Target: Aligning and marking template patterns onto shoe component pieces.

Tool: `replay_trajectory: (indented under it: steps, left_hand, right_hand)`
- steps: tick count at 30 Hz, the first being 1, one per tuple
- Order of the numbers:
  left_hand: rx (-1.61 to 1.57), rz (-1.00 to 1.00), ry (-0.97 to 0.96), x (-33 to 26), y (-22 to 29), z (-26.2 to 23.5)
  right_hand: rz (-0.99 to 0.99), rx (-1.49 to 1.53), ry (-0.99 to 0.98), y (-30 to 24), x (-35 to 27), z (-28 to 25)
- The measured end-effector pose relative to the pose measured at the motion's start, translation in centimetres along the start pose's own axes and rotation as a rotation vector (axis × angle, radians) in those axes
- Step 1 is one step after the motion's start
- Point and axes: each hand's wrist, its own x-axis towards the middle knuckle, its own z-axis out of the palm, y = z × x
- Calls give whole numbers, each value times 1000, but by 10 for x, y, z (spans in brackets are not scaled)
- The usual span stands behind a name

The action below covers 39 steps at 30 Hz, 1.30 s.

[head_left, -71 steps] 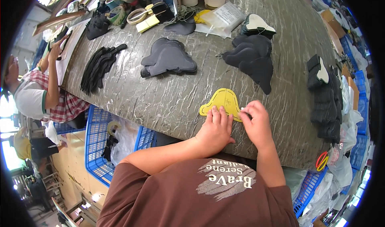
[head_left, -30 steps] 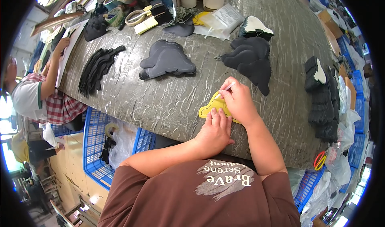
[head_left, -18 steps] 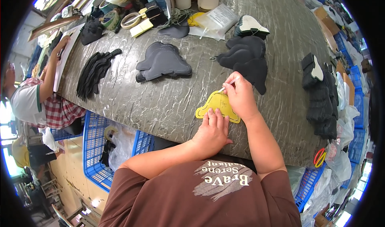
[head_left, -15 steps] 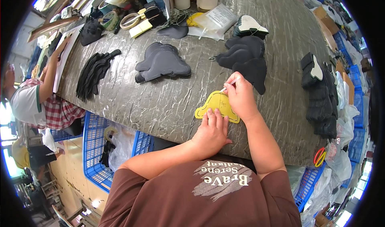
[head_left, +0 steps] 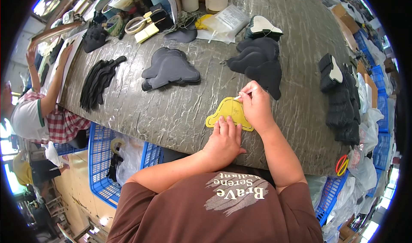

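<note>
As I follow along from a distance, a marking step seems in hand on the broad, grey-brown table [head_left: 171, 114] with its creased, shiny surface. Both bare forearms angle inward: the left hand [head_left: 223, 142] lies low, fingers slightly spread and thumb out to the right, fingertips pressing the lower edge of a flat, yellow, bell-shaped template [head_left: 225, 110], near the person's side. The right hand [head_left: 256, 108] is raised at the template's upper right, thumb and fingers pinching a slim, white stick [head_left: 237, 98]. Its tip meets the top edge; whether in a slot, I cannot tell. I judge the next move calls for steady left pressure while the tip follows the outline.
</note>
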Motion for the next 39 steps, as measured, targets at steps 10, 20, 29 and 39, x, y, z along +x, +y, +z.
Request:
replay_trajectory:
  steps: [10,20,29,39]
  left_hand:
    - [11,1,-8,0,1,-2]
    - [34,7,-15,0,1,-5]
    - [34,11,-1,0,0,-3]
    - [29,22,-1,1,-1,-4]
  right_hand:
    - [29,-15,67,11,-19,-14]
    - [-13,6,140,6,-48,-16]
    - [-18,-1,96,5,-50,-19]
    - [-42,-63,128,-4,-80,-28]
